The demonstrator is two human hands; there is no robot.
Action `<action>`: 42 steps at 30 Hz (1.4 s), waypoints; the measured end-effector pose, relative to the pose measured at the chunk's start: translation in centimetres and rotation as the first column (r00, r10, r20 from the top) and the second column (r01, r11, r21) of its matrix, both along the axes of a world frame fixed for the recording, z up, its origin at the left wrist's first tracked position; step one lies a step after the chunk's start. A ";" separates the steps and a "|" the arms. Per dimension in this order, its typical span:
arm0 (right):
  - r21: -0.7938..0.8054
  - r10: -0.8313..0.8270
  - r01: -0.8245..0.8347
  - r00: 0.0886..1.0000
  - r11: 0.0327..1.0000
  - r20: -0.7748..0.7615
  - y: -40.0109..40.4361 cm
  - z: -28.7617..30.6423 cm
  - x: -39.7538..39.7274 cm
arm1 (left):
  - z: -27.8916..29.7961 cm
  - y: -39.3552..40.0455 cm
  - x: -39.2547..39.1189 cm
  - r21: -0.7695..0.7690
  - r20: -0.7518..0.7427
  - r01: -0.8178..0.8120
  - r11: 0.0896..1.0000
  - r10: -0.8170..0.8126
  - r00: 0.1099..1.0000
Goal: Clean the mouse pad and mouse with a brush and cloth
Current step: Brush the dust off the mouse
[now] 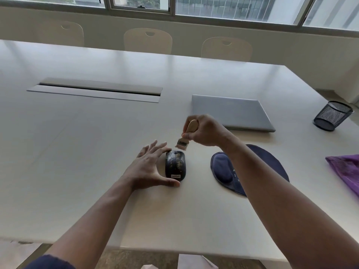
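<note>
Centrally, dusty black mouse (175, 165) on worktop (97, 171); left hand (148, 167) steadies it, fingers spread, thumb at its near end. Right hand (205, 131) fingers grip wooden brush (186, 135), bristles just above mouse's far end. Mouse pad (258, 167) right, purple cloth (345, 171) beyond.

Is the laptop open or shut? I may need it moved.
Shut. The laptop lies flat on the table with its lid down; no screen or keys show.
</note>
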State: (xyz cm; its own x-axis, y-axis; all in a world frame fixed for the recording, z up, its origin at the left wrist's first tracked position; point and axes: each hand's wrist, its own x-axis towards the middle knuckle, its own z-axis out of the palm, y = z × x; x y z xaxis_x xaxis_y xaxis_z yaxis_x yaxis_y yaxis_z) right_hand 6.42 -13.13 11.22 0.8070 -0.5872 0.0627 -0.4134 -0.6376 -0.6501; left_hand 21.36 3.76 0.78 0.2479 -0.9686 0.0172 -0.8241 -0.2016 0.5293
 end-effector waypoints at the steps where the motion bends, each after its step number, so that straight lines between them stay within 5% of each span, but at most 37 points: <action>1: -0.003 0.004 -0.004 1.000 1.000 -0.005 0.1 0.0 0.1 | 0.0 0.0 0.0 -0.001 -0.002 -0.002 1.000 0.002 1.000; 12: 0.066 0.091 -0.086 0.993 0.994 -0.079 0.2 1.7 -1.5 | 0.6 0.2 -0.4 0.005 -0.007 -0.025 1.000 0.026 1.000; 19: 0.021 0.025 -0.025 1.000 0.999 0.007 0.2 0.9 -1.3 | 0.6 0.2 -0.4 0.011 0.001 -0.022 1.000 0.022 1.000; 27: 0.098 0.172 -0.162 0.979 0.982 -0.111 0.7 2.0 -2.6 | 0.4 0.2 -0.4 0.008 0.011 -0.027 1.000 0.027 1.000; 34: 0.072 0.112 -0.109 0.993 0.991 -0.031 1.1 2.4 -2.3 | 0.4 0.2 -0.4 0.005 0.007 -0.027 1.000 0.027 1.000; 42: 0.126 0.228 -0.210 0.962 0.969 -0.149 1.6 2.9 -3.5 | 0.3 0.2 -0.3 0.002 0.007 -0.024 1.000 0.024 1.000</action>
State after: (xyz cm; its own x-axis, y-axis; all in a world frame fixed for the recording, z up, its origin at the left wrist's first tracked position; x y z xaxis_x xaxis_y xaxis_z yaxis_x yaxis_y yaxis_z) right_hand 2.93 -11.51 14.08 0.9109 -0.3908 -0.1325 -0.3760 -0.6538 -0.6567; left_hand 21.06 3.92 1.10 0.2707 -0.9625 0.0173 -0.8229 -0.2220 0.5231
